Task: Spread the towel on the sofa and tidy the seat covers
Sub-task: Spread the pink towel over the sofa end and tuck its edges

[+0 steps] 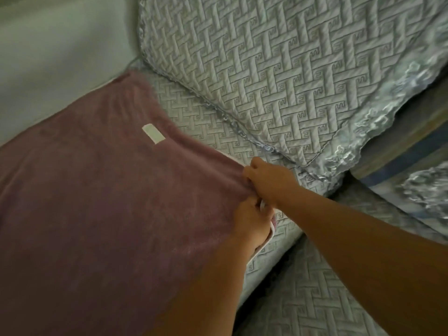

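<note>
Mid-frame, left hand and right hand each grip the mauve towel edge, spreading it; smoothing flat probably comes next.

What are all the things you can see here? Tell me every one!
towel: one, dusty purple, spread over the left of the sofa seat
label: one, white, on the towel near its far edge
seat cover: one, pale grey quilted, under the towel and showing beside it
back cover: one, pale grey quilted with a shiny lace edge, draped at top right
striped cloth: one, blue and tan, at the right edge
left hand: one, grips the towel's right edge
right hand: one, grips the same edge just beyond the left hand
</note>
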